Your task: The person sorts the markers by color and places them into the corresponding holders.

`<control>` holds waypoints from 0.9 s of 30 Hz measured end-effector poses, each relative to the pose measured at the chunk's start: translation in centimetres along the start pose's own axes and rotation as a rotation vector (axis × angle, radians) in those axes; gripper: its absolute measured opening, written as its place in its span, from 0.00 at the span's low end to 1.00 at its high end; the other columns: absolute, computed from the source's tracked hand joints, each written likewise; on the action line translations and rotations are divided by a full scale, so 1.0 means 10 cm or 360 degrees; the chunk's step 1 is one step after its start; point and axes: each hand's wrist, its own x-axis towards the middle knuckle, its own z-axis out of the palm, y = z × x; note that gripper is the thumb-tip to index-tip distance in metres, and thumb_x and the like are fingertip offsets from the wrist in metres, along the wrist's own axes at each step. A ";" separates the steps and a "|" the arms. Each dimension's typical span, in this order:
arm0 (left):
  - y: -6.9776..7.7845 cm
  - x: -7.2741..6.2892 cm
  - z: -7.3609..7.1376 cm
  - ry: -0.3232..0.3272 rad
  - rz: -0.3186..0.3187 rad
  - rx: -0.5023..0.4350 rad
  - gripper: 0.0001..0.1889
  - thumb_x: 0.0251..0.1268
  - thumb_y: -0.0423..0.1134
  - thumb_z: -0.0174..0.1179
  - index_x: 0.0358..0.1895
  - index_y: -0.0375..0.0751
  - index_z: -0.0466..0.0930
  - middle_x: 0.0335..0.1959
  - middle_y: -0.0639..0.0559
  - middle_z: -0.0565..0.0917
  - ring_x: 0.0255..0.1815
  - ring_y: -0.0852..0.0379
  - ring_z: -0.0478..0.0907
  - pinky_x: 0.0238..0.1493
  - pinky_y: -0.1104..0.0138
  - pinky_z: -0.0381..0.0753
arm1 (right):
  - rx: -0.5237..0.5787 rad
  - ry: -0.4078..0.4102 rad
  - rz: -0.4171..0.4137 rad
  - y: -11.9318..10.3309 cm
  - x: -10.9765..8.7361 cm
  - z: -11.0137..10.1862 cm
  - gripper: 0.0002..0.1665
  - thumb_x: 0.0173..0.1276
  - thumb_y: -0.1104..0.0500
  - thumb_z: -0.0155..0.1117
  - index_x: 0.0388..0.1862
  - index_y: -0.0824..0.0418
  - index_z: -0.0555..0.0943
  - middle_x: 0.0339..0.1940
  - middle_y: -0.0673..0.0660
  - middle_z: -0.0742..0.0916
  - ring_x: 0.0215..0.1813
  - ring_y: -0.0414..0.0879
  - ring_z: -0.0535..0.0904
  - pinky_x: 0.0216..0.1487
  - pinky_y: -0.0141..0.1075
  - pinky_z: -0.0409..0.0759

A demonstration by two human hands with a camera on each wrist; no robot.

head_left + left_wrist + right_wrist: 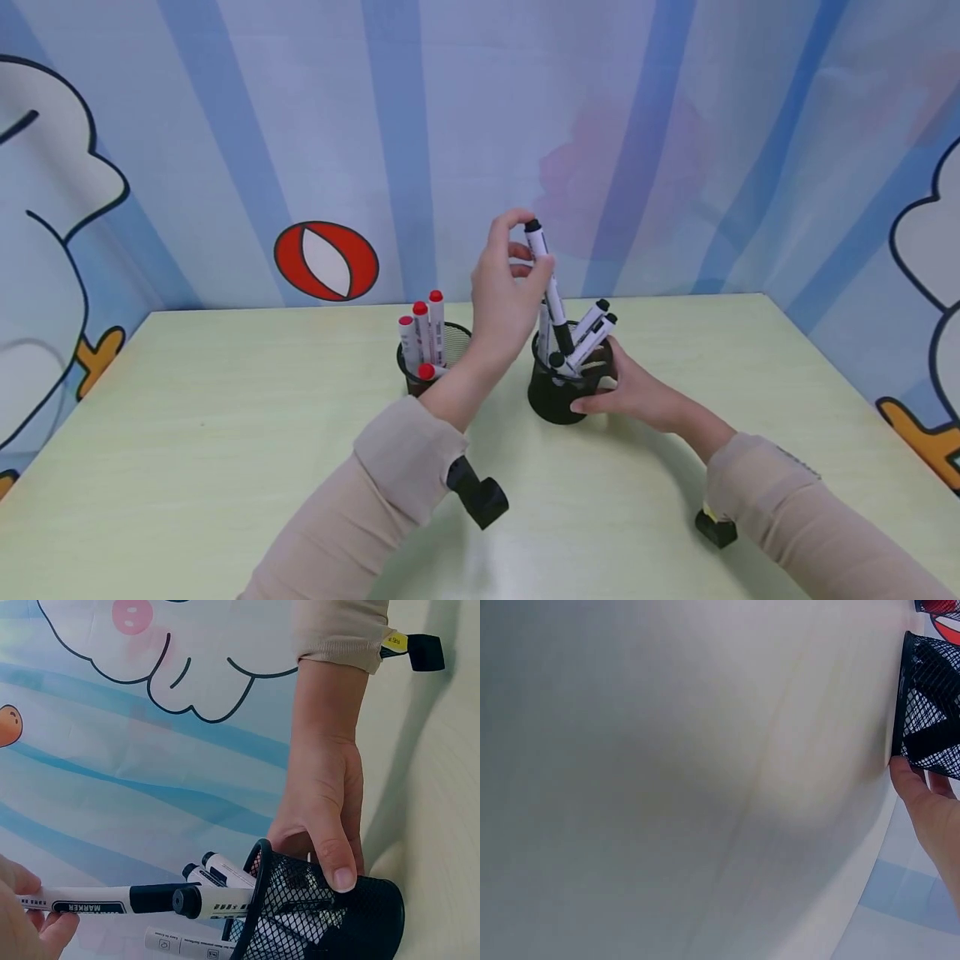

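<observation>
My left hand (pixel 504 296) pinches a white marker (pixel 556 307) near its upper end, thumb on one side and fingers on the other. The marker stands almost upright, its black-capped lower end at the mouth of a black mesh pen cup (pixel 553 402). Several black-capped white markers (pixel 592 340) lean inside that cup. With its thumb and fingers around the cup's side, my right hand (pixel 641 392) grips it on the table. In the left wrist view, the held marker (pixel 90 899) overlaps the cap of another marker (pixel 217 903) at the rim.
To the left stands a second black mesh cup (pixel 457 340) holding several red-capped markers (pixel 422 329), partly hidden by my left forearm. A pale table (pixel 225 433) lies under both cups. Behind it hangs a blue striped cartoon backdrop (pixel 487 108).
</observation>
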 end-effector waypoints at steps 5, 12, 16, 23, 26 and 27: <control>-0.02 0.00 -0.01 -0.0022 0.0066 0.0035 0.22 0.65 0.30 0.56 0.61 0.44 0.65 0.36 0.45 0.75 0.34 0.50 0.76 0.33 0.66 0.78 | 0.0001 -0.0008 0.0001 -0.01 -0.01 0.00 0.55 0.53 0.60 0.72 0.70 0.53 0.46 0.62 0.62 0.66 0.66 0.58 0.58 0.64 0.56 0.58; -0.07 -0.02 -0.01 -0.0105 0.0149 0.0102 0.22 0.66 0.30 0.55 0.61 0.45 0.65 0.39 0.45 0.74 0.36 0.52 0.75 0.33 0.66 0.77 | -0.0033 -0.0015 0.0021 -0.01 -0.02 -0.01 0.57 0.54 0.58 0.72 0.71 0.52 0.43 0.63 0.62 0.64 0.67 0.58 0.57 0.64 0.59 0.56; -0.10 -0.05 -0.01 -0.0154 0.0147 0.0128 0.22 0.66 0.31 0.54 0.62 0.45 0.65 0.39 0.45 0.74 0.37 0.52 0.74 0.33 0.66 0.77 | -0.0023 -0.0018 0.0034 -0.01 -0.01 -0.01 0.57 0.55 0.58 0.72 0.72 0.52 0.42 0.65 0.62 0.64 0.67 0.59 0.56 0.64 0.59 0.56; -0.23 -0.10 0.03 -0.0198 0.0120 0.0152 0.22 0.66 0.30 0.54 0.61 0.46 0.65 0.40 0.45 0.73 0.37 0.53 0.74 0.35 0.67 0.77 | 0.0009 -0.0028 0.0034 -0.02 -0.02 -0.01 0.58 0.55 0.59 0.72 0.72 0.51 0.41 0.66 0.62 0.62 0.68 0.59 0.56 0.65 0.59 0.56; -0.29 -0.13 0.05 -0.0201 0.0120 0.0167 0.21 0.65 0.30 0.55 0.61 0.46 0.66 0.40 0.45 0.73 0.37 0.53 0.74 0.34 0.67 0.77 | 0.0002 -0.0028 0.0028 -0.02 -0.02 -0.01 0.58 0.55 0.59 0.71 0.72 0.52 0.41 0.65 0.62 0.63 0.67 0.59 0.57 0.64 0.59 0.56; -0.31 -0.14 0.06 -0.0203 0.0116 0.0169 0.21 0.65 0.30 0.55 0.60 0.46 0.66 0.41 0.45 0.73 0.37 0.53 0.74 0.35 0.67 0.77 | 0.0001 -0.0027 0.0028 -0.02 -0.02 -0.01 0.58 0.55 0.59 0.71 0.72 0.52 0.41 0.65 0.62 0.63 0.67 0.59 0.57 0.64 0.59 0.57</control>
